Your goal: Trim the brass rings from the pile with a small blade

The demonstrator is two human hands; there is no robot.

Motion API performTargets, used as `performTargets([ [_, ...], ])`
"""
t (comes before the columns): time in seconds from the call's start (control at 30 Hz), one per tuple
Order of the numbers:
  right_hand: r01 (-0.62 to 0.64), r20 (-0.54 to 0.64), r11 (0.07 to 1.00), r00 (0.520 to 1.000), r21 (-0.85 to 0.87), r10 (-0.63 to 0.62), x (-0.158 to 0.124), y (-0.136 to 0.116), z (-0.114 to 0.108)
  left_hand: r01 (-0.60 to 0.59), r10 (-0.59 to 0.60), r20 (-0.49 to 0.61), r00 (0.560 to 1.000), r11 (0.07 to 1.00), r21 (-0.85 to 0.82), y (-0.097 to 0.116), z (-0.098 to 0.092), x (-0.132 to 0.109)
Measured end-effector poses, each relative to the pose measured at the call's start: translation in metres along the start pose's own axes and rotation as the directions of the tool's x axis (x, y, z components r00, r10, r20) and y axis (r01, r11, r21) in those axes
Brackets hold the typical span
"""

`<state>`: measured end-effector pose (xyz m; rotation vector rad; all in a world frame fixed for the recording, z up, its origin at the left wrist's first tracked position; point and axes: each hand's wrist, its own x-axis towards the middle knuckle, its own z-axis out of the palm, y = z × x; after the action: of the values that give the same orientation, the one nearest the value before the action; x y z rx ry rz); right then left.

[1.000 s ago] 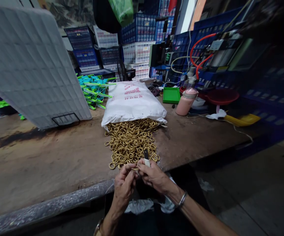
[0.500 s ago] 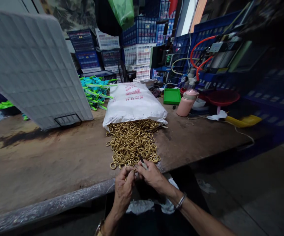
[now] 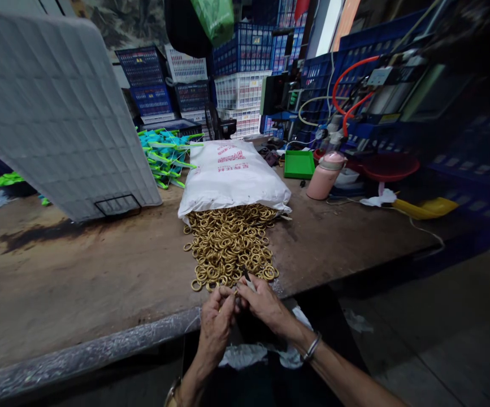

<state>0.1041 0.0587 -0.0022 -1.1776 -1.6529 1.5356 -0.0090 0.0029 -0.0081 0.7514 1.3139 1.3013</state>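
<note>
A white sack (image 3: 232, 172) with red print lies on the wooden table, and a heap of brass-coloured rings (image 3: 230, 243) spills from its open end toward the table's front edge. Just in front of the heap, my left hand (image 3: 217, 322) is closed in a pinch, with what looks like a ring at its fingertips. My right hand (image 3: 264, 302) is closed around a small tool (image 3: 248, 281) with a dark tip and a pale handle. The fingertips of both hands meet or nearly meet, partly hiding what lies between them.
A grey-white ribbed panel (image 3: 66, 118) stands at the left. Green and blue plastic pieces (image 3: 166, 155) lie behind it. Right of the sack are a green tray (image 3: 299, 164), a pink bottle (image 3: 326, 176) and a yellow scoop (image 3: 426, 209). The table's wrapped front edge (image 3: 143, 339) runs near my hands.
The view has shifted slightly. Both hands stay at the same place before the heap, with small finger movements; a bit of brass colour now shows between the fingertips.
</note>
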Motion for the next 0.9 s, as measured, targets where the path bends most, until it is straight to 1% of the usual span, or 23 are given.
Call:
performTargets([
  [0.13,0.05,-0.059,0.985,0.996,-0.163,-0.06,-0.001,-0.003,0.0,0.096,-0.096,0.056,0.994,0.995,-0.005,0.003,0.001,-0.002],
  [0.2,0.091,-0.063,0.972,0.992,-0.216,-0.107,-0.002,-0.003,0.001,0.116,-0.115,0.082,0.99,0.993,-0.001,0.007,0.002,-0.003],
  [0.27,0.116,-0.036,0.971,0.991,-0.211,-0.126,-0.002,-0.003,0.0,0.114,-0.112,0.094,0.989,0.993,-0.018,0.009,0.003,-0.005],
  [0.37,0.084,-0.034,0.983,0.995,-0.162,-0.09,-0.001,-0.001,-0.002,0.102,-0.096,0.099,0.99,0.993,-0.059,0.008,0.003,-0.006],
  [0.43,0.089,-0.068,0.969,0.992,-0.23,-0.108,-0.001,0.001,-0.004,0.107,-0.101,0.094,0.99,0.992,-0.067,0.006,0.001,-0.006],
  [0.5,0.135,-0.055,0.917,0.984,-0.376,-0.168,-0.002,0.004,-0.006,0.114,-0.108,0.073,0.991,0.99,-0.078,0.003,0.0,-0.005],
  [0.57,0.191,0.022,0.838,0.978,-0.512,-0.209,-0.006,0.008,-0.006,0.105,-0.099,0.057,0.993,0.988,-0.109,0.001,-0.001,-0.004],
  [0.67,0.243,0.118,0.729,0.969,-0.641,-0.219,-0.011,0.012,-0.005,0.104,-0.097,0.06,0.994,0.985,-0.141,0.002,0.0,-0.004],
  [0.77,0.232,0.135,0.648,0.971,-0.726,-0.197,-0.013,0.011,-0.003,0.109,-0.1,0.068,0.993,0.984,-0.138,0.005,0.001,-0.005],
  [0.9,0.184,0.107,0.577,0.981,-0.796,-0.164,-0.013,0.008,-0.002,0.092,-0.088,0.05,0.995,0.992,-0.086,0.006,0.002,-0.006],
])
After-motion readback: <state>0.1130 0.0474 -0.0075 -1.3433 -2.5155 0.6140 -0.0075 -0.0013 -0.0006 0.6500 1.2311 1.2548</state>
